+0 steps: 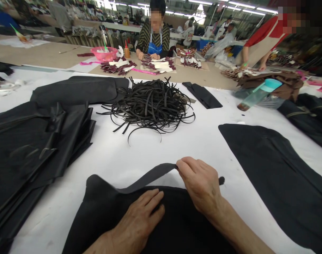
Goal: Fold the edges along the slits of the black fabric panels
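A large black leather-like panel (105, 208) lies on the white table surface right in front of me. My left hand (142, 215) rests flat on it, fingers stretched out near its far edge. A narrow black strip (152, 173) runs along that edge, partly lifted in an arch. Its raised part is pinched in my right hand (199, 180), and a short dark end (221, 180) sticks out beyond the knuckles. Left of the arch, the strip meets the panel's edge. Whether the strip is joined to the edge under my right hand is hidden.
Beyond my hands lies a tangled heap of black strips (152, 102). Folded black panels (23, 151) are stacked at left, and another black panel (277, 176) lies at right. A clear bottle with a turquoise lid (272, 84) lies tilted at the right. Across the table, a person (154, 35) handles maroon pieces.
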Demonstrator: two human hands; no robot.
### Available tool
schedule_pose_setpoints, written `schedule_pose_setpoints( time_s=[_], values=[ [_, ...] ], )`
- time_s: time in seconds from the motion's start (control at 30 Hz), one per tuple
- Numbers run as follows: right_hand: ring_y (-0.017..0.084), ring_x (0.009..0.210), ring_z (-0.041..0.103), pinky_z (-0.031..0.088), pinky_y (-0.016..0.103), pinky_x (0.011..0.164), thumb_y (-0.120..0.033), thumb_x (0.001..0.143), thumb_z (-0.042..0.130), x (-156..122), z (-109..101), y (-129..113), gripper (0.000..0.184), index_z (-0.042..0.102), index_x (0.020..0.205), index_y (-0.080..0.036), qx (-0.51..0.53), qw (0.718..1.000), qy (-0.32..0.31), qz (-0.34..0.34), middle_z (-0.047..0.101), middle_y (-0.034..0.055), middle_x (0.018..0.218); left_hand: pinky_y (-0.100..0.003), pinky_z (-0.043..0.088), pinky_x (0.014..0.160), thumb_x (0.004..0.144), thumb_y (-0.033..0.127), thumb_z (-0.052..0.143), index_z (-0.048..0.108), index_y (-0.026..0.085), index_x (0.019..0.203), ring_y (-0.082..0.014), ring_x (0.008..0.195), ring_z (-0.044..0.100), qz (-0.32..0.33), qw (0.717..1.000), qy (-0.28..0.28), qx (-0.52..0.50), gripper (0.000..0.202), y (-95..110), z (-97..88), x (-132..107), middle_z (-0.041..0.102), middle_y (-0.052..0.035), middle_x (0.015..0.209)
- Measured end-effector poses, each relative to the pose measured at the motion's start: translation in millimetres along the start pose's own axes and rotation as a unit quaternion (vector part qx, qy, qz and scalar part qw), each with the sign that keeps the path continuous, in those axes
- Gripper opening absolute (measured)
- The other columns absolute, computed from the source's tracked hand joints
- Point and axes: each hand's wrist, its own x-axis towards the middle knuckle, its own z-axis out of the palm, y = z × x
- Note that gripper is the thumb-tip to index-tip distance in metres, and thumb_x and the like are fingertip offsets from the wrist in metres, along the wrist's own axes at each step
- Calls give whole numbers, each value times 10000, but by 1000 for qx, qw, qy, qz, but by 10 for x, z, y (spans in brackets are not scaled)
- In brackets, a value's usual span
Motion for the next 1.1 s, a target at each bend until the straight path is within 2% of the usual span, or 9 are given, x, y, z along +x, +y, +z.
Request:
schedule_pose_setpoints(
  time_s=[0.17, 0.27, 0.37, 0.43, 0.6, 0.8, 0.9, 0.97, 1.1],
  values=[
    [151, 590, 439, 308, 291, 568, -126, 906, 365, 25, -282, -55, 259, 621, 870, -134, 4, 999, -2, -44, 559, 33, 654, -392, 422, 1011, 825, 41, 369, 454, 222, 1253, -196, 1226, 453, -130, 985, 56, -96, 472, 72, -203, 257, 508, -78, 1318],
    [150, 590, 430, 288, 295, 562, -137, 903, 379, 39, -339, -41, 231, 605, 853, -145, 2, 999, 3, -52, 536, 21, 641, -398, 424, 994, 855, 160, 433, 425, 230, 1277, -211, 1177, 495, -178, 969, -11, -173, 428, 87, -320, 492, 547, -68, 1268],
    [156, 577, 397, 253, 311, 558, -145, 883, 428, 31, -198, 43, 207, 557, 725, -178, -30, 998, -14, -51, 506, 12, 627, -321, 494, 831, 847, 168, 440, 593, 231, 1001, -188, 932, 611, -200, 958, -94, -185, 226, 76, -360, 656, 656, -22, 992],
    [161, 588, 399, 245, 319, 570, -139, 864, 474, 12, -4, 123, 197, 525, 680, -190, -61, 996, -49, -52, 504, 9, 628, -291, 494, 732, 842, 141, 426, 608, 216, 867, -178, 813, 619, -202, 962, -115, -145, 199, 65, -338, 711, 655, -17, 887],
    [189, 725, 487, 308, 323, 651, -111, 826, 550, -49, 366, 274, 81, 570, 796, -184, -87, 985, -145, -41, 591, 34, 765, -300, 480, 687, 854, 109, 414, 603, 185, 815, -197, 782, 606, -169, 972, -130, -95, 207, 52, -226, 747, 638, -39, 851],
    [190, 938, 538, 404, 307, 788, -98, 865, 481, -271, 98, 295, 232, 561, 1056, -202, 61, 984, -140, 95, 614, 54, 1058, -319, 487, 666, 864, 133, 457, 588, 189, 829, -208, 774, 597, -151, 978, -123, -70, 146, 7, -169, 750, 625, -26, 836],
    [181, 929, 546, 416, 306, 791, -64, 816, 515, -465, 30, 223, 330, 543, 1092, -244, 145, 961, -226, 63, 613, 16, 1049, -325, 488, 670, 866, 141, 465, 574, 192, 838, -206, 772, 591, -146, 981, -117, -59, 124, -9, -124, 736, 623, -18, 830],
    [194, 848, 545, 408, 333, 744, -38, 797, 509, -580, 75, 174, 321, 561, 1034, -248, 133, 955, -262, 37, 617, 6, 956, -329, 485, 686, 870, 156, 466, 560, 197, 837, -203, 776, 581, -141, 982, -114, -48, 108, -16, -103, 700, 619, -12, 833],
    [208, 730, 509, 362, 362, 677, -63, 840, 454, -702, 230, 152, 200, 564, 883, -224, 75, 965, -251, 24, 573, 12, 802, -330, 464, 721, 857, 166, 487, 533, 208, 840, -190, 771, 546, -137, 984, -112, -20, 65, -82, -170, 509, 604, 3, 845]
  ],
)
